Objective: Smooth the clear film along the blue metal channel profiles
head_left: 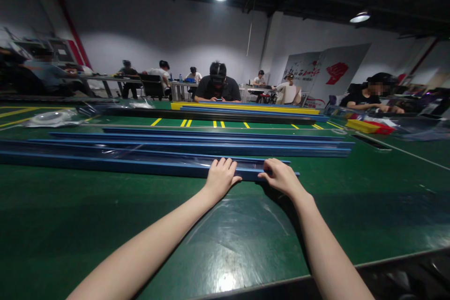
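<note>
A long blue channel strip (158, 167) lies crosswise on the green table, its open side facing up, with clear film along its trough. Near its right part, my left hand (221, 178) is closed over the near wall, fingers inside and thumb on the front. My right hand (280, 176) is curled at the strip's right end, thumb against the front wall and fingertips bent inward. Whether a small thing is pinched there is hidden. Just behind lie several more blue channel strips (298, 149), roughly parallel.
Farther back are a black strip (211, 115) and a yellow strip (281, 109). A phone-like dark slab (371, 142) and yellow and red bins (371, 126) lie right. Clear bagged coil (52, 118) sits left. A person (218, 86) sits opposite; others work around.
</note>
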{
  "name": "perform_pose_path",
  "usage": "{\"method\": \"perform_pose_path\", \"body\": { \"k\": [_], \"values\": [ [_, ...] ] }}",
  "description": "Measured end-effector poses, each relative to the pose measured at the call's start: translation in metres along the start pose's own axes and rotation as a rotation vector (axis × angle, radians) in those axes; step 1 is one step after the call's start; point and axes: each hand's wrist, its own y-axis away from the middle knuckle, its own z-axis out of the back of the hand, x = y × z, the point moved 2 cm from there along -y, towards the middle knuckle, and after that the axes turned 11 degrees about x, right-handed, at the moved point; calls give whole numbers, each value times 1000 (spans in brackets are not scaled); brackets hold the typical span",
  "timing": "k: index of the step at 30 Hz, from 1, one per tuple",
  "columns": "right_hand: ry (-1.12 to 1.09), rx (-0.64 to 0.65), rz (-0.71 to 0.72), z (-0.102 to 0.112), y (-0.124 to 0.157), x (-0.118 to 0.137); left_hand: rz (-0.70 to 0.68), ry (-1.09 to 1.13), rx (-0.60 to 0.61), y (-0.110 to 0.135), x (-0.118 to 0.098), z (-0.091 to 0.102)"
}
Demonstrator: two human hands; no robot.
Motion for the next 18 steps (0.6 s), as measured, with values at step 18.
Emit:
{"method": "perform_pose_path", "body": {
  "k": [18],
  "values": [
    [-8,13,-63,8,6,-7,-61,10,1,1,0,3]
  ]
}}
